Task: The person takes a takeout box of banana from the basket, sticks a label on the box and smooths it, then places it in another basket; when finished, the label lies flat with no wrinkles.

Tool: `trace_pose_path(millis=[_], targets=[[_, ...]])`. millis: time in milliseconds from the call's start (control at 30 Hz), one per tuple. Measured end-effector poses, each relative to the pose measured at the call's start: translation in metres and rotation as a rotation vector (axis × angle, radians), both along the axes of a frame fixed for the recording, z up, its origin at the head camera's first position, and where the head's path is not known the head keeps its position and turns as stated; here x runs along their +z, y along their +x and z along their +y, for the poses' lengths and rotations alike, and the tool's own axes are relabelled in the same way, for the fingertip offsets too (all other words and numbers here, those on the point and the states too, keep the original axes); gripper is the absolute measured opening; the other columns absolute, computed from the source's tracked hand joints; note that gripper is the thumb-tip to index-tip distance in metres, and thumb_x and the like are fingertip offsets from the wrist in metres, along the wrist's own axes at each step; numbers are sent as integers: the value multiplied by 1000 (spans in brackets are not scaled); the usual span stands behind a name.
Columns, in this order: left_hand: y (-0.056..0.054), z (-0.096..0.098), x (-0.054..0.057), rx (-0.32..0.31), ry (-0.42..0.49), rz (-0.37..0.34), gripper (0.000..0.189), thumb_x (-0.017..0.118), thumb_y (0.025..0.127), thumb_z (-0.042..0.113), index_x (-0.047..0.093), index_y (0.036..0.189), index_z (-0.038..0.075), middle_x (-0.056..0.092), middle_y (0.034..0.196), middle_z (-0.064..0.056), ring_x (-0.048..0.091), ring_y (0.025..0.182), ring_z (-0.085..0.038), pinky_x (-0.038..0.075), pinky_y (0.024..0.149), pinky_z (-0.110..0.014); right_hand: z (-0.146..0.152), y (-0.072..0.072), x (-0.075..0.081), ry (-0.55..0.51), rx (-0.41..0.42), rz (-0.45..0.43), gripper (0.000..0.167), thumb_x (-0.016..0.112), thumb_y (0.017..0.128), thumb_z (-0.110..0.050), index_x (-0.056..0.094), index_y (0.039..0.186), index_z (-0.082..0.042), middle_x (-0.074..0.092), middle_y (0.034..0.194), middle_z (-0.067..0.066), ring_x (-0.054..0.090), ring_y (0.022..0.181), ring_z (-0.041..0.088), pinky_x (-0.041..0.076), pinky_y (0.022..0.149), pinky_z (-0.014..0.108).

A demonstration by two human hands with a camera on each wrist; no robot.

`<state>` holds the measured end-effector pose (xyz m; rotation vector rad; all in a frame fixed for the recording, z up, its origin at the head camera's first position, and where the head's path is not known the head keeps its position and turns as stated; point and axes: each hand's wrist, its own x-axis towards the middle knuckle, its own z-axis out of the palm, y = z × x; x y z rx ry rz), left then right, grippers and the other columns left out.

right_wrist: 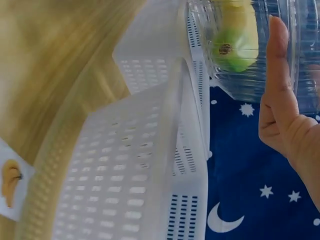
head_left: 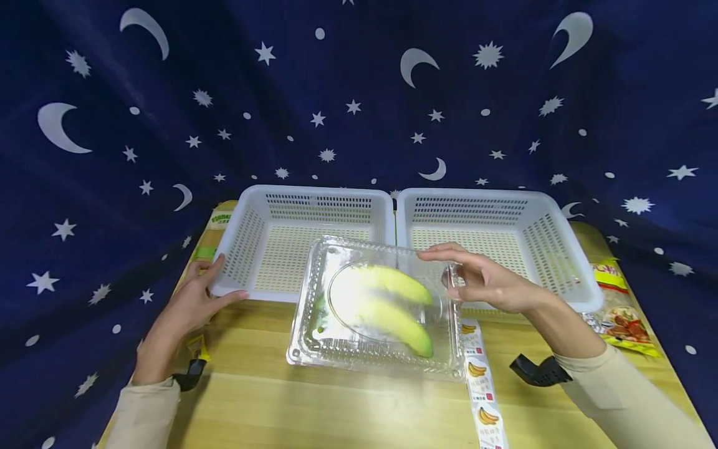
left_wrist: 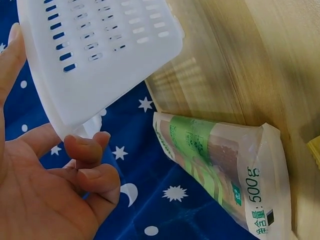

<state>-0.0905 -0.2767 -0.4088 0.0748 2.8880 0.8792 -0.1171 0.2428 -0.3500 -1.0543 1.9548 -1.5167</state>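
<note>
My right hand [head_left: 490,280] holds a clear plastic clamshell box [head_left: 314,324] by its right end, above the table in front of two white baskets. Inside the box lie two yellow bananas [head_left: 401,285] with green tips, partly washed out by glare. In the right wrist view one banana end [right_wrist: 237,50] shows through the plastic, with a finger stretched along the box. My left hand [head_left: 193,296] grips the near left corner of the left white basket [head_left: 230,274]. The left wrist view shows curled fingers [left_wrist: 92,155] at that basket's rim.
The right white basket [head_left: 578,268] stands beside the left one. A strip of banana stickers [head_left: 477,383] lies on the wooden table [head_left: 348,411]. A yellow food bag [head_left: 628,312] lies at right, a green-labelled 500g bag [left_wrist: 215,155] at left. A star-patterned cloth [head_left: 359,125] hangs behind.
</note>
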Motion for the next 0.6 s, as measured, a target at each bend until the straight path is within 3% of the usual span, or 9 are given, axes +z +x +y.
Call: trace_pose_path(millis=[133, 267, 433, 600], targets=[[0, -1, -3, -18, 0, 38, 100, 74, 85, 45, 18, 153, -3, 32, 134, -30, 52, 88, -33, 41, 61, -22, 10, 16, -6, -9, 14, 10, 61, 53, 88, 9, 39, 147, -1, 27, 151, 15, 28, 139, 17, 39, 104, 24], [-1, -2, -3, -30, 2, 66, 98, 76, 85, 41, 20, 151, -5, 33, 132, -32, 53, 85, -33, 42, 59, -21, 17, 30, -17, -39, 45, -9, 62, 52, 88, 12, 37, 147, 1, 25, 151, 20, 22, 143, 17, 25, 113, 16], [-2, -2, -1, -19, -2, 75, 98, 76, 85, 40, 20, 151, -5, 32, 131, -33, 52, 82, -34, 41, 53, -21, 20, 40, -35, -123, 68, -54, 64, 50, 86, 16, 35, 147, 5, 22, 151, 24, 20, 144, 19, 23, 113, 16], [-1, -1, -3, -26, 12, 79, 96, 76, 85, 38, 21, 151, -6, 32, 130, -33, 51, 83, -33, 39, 51, -21, 23, 52, -51, -135, 59, -49, 65, 52, 85, 15, 35, 147, 5, 23, 151, 24, 22, 143, 18, 24, 114, 19]])
